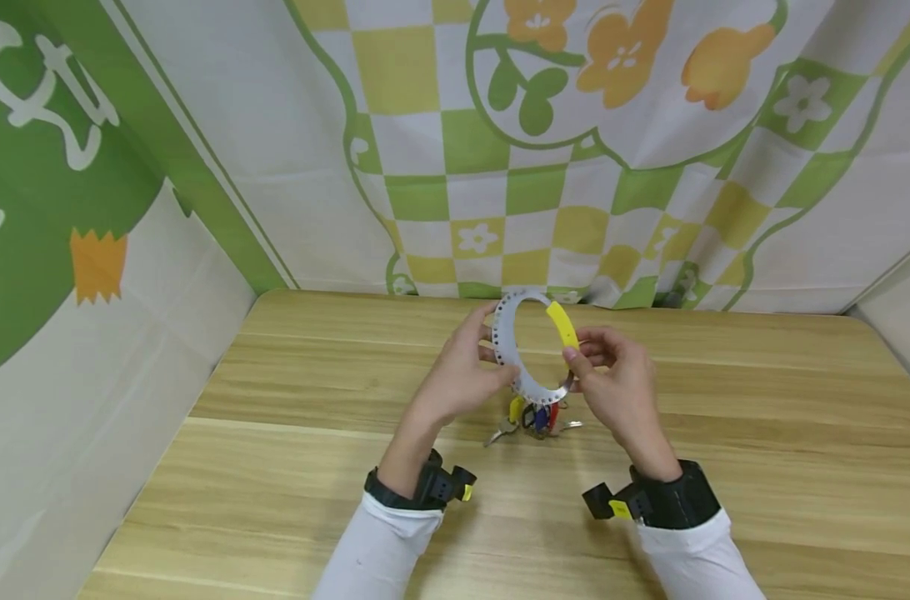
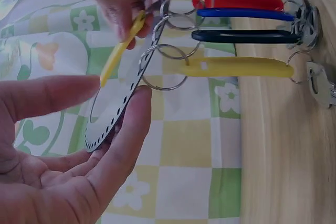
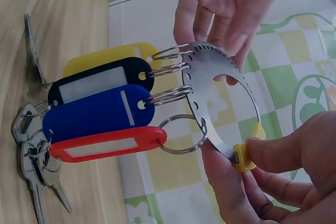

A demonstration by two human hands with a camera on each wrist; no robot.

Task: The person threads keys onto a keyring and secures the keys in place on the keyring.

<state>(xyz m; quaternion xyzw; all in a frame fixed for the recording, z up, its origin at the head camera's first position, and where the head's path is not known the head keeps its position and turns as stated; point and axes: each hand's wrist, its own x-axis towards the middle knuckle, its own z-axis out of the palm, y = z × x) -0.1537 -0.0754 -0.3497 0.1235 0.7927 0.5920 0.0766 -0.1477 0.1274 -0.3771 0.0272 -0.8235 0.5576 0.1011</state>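
Observation:
A large flat metal key ring (image 1: 506,333) with small holes along its rim is held up over the table. My left hand (image 1: 462,375) grips its left side, the thumb on the near face and the fingers behind. On the right, my right hand (image 1: 622,379) pinches the yellow grip (image 1: 563,325) on the ring between thumb and fingers. From the holed rim hang a yellow key tag (image 3: 100,60), a black tag (image 3: 105,80), a blue tag (image 3: 94,115) and a red tag (image 3: 110,144), each by a small split ring. Several silver keys (image 3: 32,174) dangle at their lower ends.
Beneath the hands lies a wooden table (image 1: 275,467). A green, yellow and white checked curtain (image 1: 473,158) with flowers hangs along its back edge. A white and green cloth wall (image 1: 110,367) stands at the left.

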